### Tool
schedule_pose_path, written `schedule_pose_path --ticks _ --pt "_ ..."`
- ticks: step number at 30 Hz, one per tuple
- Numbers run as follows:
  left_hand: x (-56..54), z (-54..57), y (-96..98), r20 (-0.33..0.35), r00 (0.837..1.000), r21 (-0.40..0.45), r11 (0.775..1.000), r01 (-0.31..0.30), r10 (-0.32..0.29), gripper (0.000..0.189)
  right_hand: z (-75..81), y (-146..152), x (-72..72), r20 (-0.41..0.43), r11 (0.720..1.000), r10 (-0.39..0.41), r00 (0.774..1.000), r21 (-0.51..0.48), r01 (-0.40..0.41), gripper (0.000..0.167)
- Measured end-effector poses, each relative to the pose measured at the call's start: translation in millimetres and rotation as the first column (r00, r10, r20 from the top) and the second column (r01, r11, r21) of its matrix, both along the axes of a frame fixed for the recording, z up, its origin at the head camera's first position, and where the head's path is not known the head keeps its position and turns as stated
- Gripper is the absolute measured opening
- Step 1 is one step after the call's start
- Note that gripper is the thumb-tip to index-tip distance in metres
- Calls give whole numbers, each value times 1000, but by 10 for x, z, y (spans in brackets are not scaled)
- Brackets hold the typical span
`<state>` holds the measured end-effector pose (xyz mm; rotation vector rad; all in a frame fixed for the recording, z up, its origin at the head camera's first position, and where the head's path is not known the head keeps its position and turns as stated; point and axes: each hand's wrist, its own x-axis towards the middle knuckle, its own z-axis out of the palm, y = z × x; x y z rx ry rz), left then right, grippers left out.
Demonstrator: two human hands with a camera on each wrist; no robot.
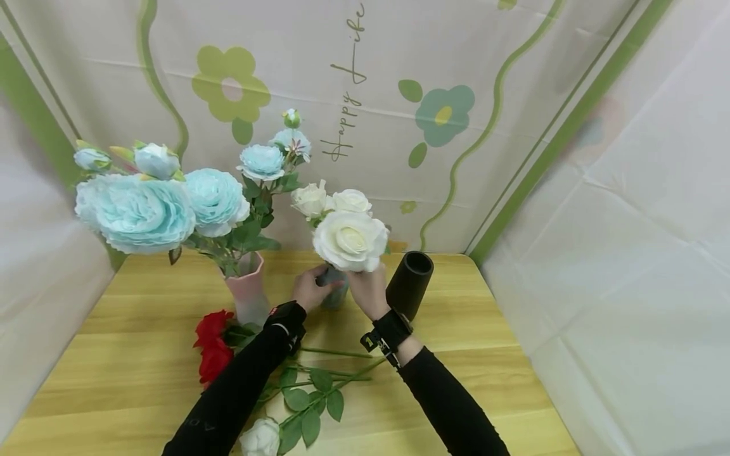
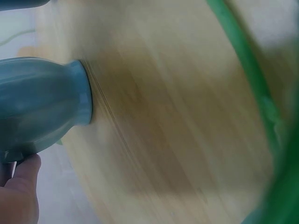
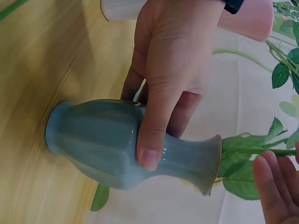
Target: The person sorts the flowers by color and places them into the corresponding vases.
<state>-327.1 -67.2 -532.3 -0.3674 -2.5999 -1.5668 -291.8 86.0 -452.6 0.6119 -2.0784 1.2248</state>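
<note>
Vase (image 3: 100, 144) fills our left grip (image 1: 311, 291); our right grip (image 1: 369, 291) pinches a rose stem (image 3: 243, 150), black vase (image 1: 408, 288) at three o'clock.

Wood-grain table (image 1: 496, 380), pink-and-white vase (image 1: 247, 294), blue-green vase (image 3: 100, 140) and black vase (image 1: 407, 285) set on it, red flowers (image 1: 215, 358), leafy green stems (image 1: 321, 380) and single white rose (image 1: 260, 437) laid in front.

**Dressed in black**

The left sleeve (image 1: 230, 392) is black with faint grey lettering (image 1: 201, 424); the right sleeve (image 1: 453, 402) is black too. The boxy left wrist unit (image 1: 289, 315) bears a red mark (image 1: 274, 311), the black right wrist unit (image 1: 393, 327) a yellow mark (image 1: 367, 342).
</note>
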Motion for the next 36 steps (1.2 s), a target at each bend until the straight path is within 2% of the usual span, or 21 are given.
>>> schedule_pose_path --ticks 3,4,6,10,13,19,23,29,36 --pt "-9 -16 -9 -17 1000 17 1000 3 -2 51 6 -50 -8 -48 998 -31 998 55 33 15" --pt "-11 -23 -12 -31 1000 18 1000 8 -7 50 6 -67 -12 -48 998 -18 999 56 21 15" --pt "-17 -46 -19 -49 999 22 1000 18 -17 50 11 -98 -19 -35 999 9 999 41 -7 5" --pt "-26 -87 -19 -100 994 9 999 38 -37 55 -16 -130 -50 -10 999 -4 1000 51 5 9" --pt "-25 -93 -20 -107 994 14 999 37 -35 53 -49 -130 -61 6 998 -20 1000 62 20 8" --pt "-39 -95 -20 -83 996 18 1000 26 -25 54 -146 -51 -23 37 997 62 997 45 -63 20" --pt "-59 -96 -4 -73 997 17 1000 20 -19 53 -186 44 61 37 996 79 996 38 -80 22" --pt "-69 -111 -7 -27 999 48 998 28 -27 65 -282 199 232 8 996 30 1000 88 -30 15" --pt "-88 -126 -21 -25 999 47 998 29 -28 67 -379 327 416 64 987 66 996 143 -75 11"
